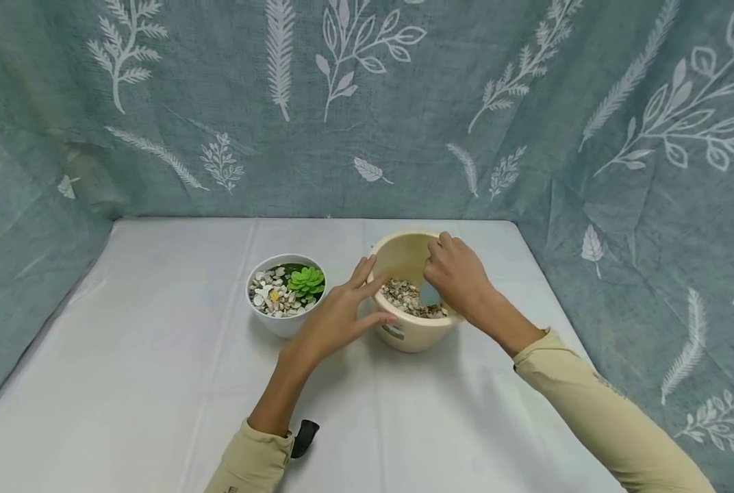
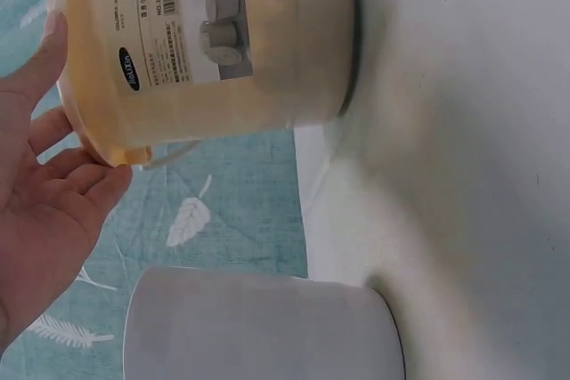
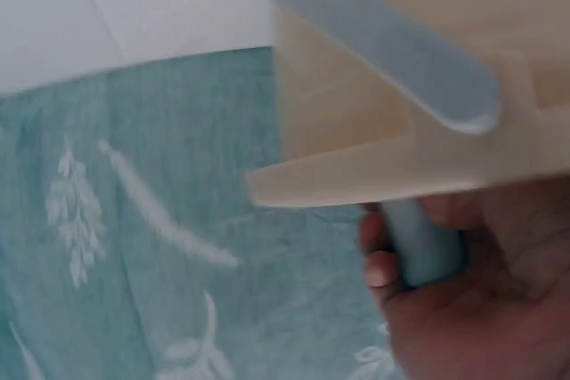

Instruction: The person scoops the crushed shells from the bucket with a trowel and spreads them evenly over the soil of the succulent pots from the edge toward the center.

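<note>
In the head view, the cream bucket is standing on the table, with pebbles lying inside. The right hand is closing around a blue-grey scoop at the rim's 3 o'clock, and the blade is reaching among the pebbles. So I am judging that the scooping is the step in hand; the next move is probably calling for a level blade, lifted without spilling. The right forearm is coming from 4 o'clock, the left from 7 o'clock. The left hand is grasping the rim at 9 o'clock, its thumb spread apart. Farther toward 9 o'clock, the white pot is holding pebbles and a green plant.

In the left wrist view, this hand is appearing at 9 o'clock, thumb and bent fingers touching the rim; a printed label is showing at 11 o'clock.

In the right wrist view, the fingers are wrapping the scoop's handle at 4 o'clock; the blade is not showing.
</note>
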### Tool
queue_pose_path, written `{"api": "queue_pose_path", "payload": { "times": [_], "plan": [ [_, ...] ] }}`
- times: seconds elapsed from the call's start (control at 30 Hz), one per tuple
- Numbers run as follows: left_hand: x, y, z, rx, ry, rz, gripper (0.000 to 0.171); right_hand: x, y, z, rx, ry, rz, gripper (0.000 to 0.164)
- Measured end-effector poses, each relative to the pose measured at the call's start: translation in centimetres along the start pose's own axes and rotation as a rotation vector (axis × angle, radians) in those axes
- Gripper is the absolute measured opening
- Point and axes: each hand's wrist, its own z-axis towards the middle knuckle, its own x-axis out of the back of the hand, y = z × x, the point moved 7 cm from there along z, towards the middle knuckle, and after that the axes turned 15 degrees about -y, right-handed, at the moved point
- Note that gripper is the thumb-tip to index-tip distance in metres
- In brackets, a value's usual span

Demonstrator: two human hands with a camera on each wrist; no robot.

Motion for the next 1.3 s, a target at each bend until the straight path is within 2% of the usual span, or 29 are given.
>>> {"api": "queue_pose_path", "payload": {
  "times": [0.17, 0.3, 0.5, 0.63, 0.77, 0.87, 1.03, 1.3],
  "plan": [
    [0.1, 0.3, -0.4, -0.012, 0.016, 0.015, 0.073, -1.1, 0.6, -0.3, -0.023, -0.110, 0.109, 0.013],
    [0.4, 0.4, -0.8, -0.014, 0.033, 0.032, 0.070, -1.9, 1.1, -0.4, -0.044, -0.170, 0.232, 0.012],
    [0.7, 0.2, -1.2, -0.049, 0.026, 0.026, 0.068, -3.0, 0.7, 0.2, -0.064, -0.171, 0.430, 0.018],
    [0.7, -0.1, -1.3, -0.057, 0.029, 0.006, 0.068, -3.2, 0.6, 0.5, -0.087, -0.174, 0.530, 0.008],
    [0.6, -0.2, -1.2, -0.037, 0.015, -0.007, 0.067, -3.5, 0.9, 0.4, -0.111, -0.195, 0.634, 0.021],
    [0.5, -0.2, -1.1, -0.026, 0.007, -0.002, 0.067, -3.3, 1.3, 0.1, -0.125, -0.180, 0.680, 0.017],
    [0.7, -0.2, -0.9, -0.020, 0.028, 0.007, 0.068, -2.6, 2.0, -0.9, -0.124, -0.100, 0.700, 0.012],
    [-0.1, -0.3, 0.0, -0.045, 0.015, -0.014, 0.072, -1.5, 3.8, -4.7, -0.214, 0.039, 0.766, 0.014]
  ]
}}
